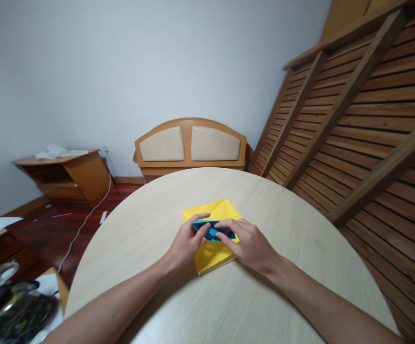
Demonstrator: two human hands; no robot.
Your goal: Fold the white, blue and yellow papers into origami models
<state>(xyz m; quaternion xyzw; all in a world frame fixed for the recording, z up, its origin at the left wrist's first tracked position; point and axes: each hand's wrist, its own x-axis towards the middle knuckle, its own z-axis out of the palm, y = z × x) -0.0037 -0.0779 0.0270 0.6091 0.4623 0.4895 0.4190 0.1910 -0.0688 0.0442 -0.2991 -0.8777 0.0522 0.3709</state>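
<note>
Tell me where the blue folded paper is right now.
In the head view, the blue folded paper sits mid-table, pinched between the left hand and right hand, just above the yellow paper stack on the round table.

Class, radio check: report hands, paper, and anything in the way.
Left hand and right hand both pinch the blue folded paper. It sits over the yellow sheets on the round table. Nothing blocking.
</note>
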